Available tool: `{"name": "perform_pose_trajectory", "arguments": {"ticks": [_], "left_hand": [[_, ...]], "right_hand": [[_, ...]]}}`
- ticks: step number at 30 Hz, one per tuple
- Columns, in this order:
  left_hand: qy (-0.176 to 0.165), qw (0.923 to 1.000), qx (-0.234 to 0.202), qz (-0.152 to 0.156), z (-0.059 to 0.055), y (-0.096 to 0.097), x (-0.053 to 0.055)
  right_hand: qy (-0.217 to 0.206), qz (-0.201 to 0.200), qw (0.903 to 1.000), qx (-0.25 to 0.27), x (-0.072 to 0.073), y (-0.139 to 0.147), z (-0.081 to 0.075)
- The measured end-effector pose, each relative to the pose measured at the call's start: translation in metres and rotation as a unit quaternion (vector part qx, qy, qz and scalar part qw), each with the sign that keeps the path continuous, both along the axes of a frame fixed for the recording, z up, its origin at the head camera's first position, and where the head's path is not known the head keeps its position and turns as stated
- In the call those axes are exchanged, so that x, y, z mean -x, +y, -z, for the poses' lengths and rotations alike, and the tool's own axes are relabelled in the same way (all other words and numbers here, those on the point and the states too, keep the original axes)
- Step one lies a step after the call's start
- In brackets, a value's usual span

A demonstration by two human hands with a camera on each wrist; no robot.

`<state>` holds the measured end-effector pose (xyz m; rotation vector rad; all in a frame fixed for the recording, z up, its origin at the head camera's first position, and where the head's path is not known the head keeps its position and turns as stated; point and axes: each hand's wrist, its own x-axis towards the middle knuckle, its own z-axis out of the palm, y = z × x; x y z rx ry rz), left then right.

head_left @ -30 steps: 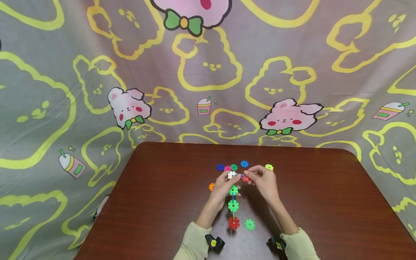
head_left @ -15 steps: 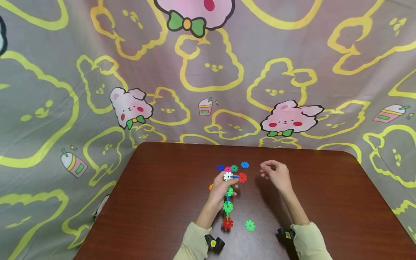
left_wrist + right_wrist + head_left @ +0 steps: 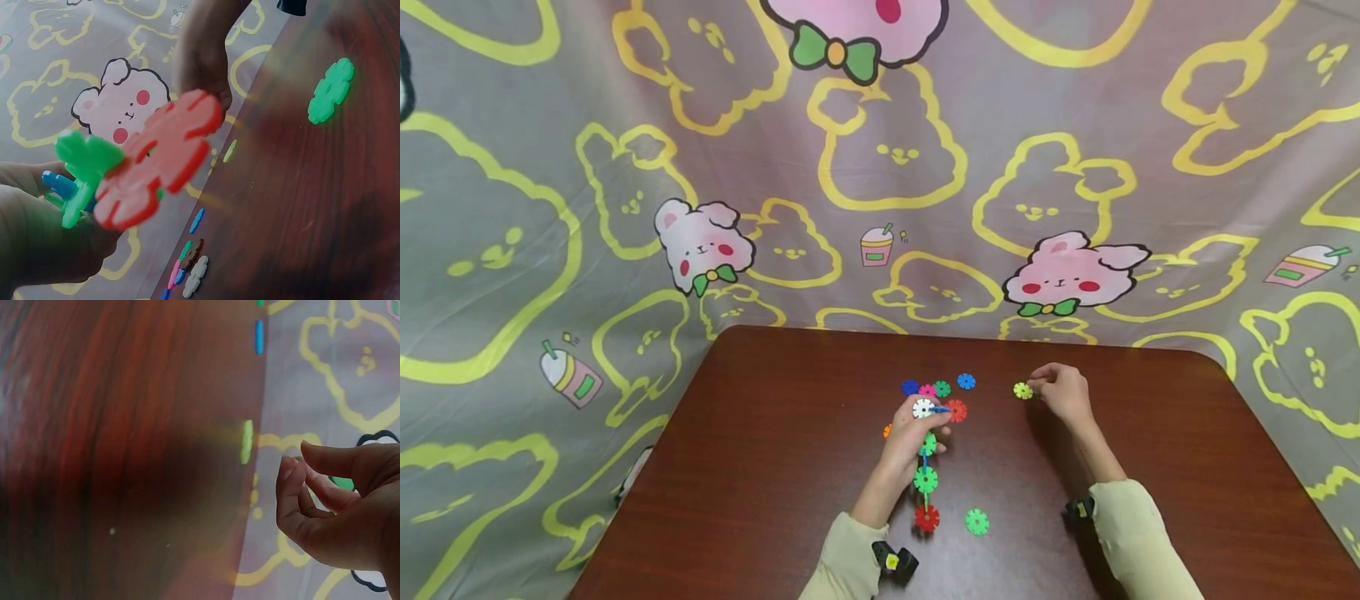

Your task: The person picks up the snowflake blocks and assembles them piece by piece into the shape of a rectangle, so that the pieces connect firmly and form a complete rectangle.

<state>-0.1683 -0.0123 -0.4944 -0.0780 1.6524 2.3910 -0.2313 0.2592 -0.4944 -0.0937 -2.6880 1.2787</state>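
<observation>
My left hand point(image 3: 904, 442) grips a chain of interlocking notched plastic discs point(image 3: 927, 481). White, blue, several green and red pieces show in it; fingers hide part of the chain. A red end disc point(image 3: 162, 159) looms close in the left wrist view, joined to a green one point(image 3: 87, 162). Another red disc point(image 3: 957, 411) sticks out to the right of the white one point(image 3: 923, 408). My right hand point(image 3: 1063, 393) holds nothing, its fingers loosely bent beside a yellow-green disc point(image 3: 1023, 391) on the table. A gap separates hand and disc in the right wrist view.
Loose dark blue point(image 3: 910, 387), pink point(image 3: 928, 390), dark green point(image 3: 942, 389) and light blue point(image 3: 966, 382) discs lie beyond the left hand. A light green disc point(image 3: 977, 522) lies nearer. The brown table point(image 3: 775, 467) meets a patterned cloth point(image 3: 925, 283) behind.
The right hand has let go of the red disc, now part of the chain, and moved right to the yellow-green disc. The left hand keeps its grip, and the chain has shifted slightly left.
</observation>
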Motion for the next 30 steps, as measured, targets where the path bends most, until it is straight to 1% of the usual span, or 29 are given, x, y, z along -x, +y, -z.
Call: {"name": "perform_pose_trajectory", "arguments": {"ticks": [5,8,10,15,21,23,25,28,30], "left_hand": [[0.004,1.0,0.0,0.004,0.001,-0.001,0.0],[-0.001,1.0,0.001,0.003,0.0,-0.002,0.0],[-0.003,1.0,0.008,0.003,-0.001,-0.002,0.0],[-0.009,0.9998,0.017,0.003,-0.002,-0.003,-0.001],[-0.008,0.9999,0.014,0.003,-0.002,-0.003,-0.001],[-0.007,0.9999,0.014,0.002,-0.002,-0.002,-0.001],[-0.006,0.9999,0.015,0.001,-0.002,-0.002,-0.001],[-0.004,0.9999,0.012,0.001,-0.002,-0.002,-0.001],[-0.003,1.0,0.006,0.001,-0.001,-0.002,-0.001]], "right_hand": [[-0.022,-0.013,0.9988,-0.041,0.008,0.004,0.007],[-0.039,-0.032,0.9962,-0.071,0.012,0.005,0.011],[-0.043,-0.048,0.9943,-0.085,0.015,0.005,0.013],[-0.031,-0.077,0.9918,-0.097,0.016,0.003,0.018],[-0.033,-0.081,0.9918,-0.094,0.017,0.005,0.022],[-0.037,-0.08,0.9932,-0.077,0.016,0.006,0.023],[-0.046,-0.083,0.9943,-0.047,0.014,0.006,0.023],[-0.073,-0.092,0.9927,0.028,0.007,0.003,0.02],[-0.091,-0.101,0.9876,0.078,0.0,-0.001,0.015]]}}
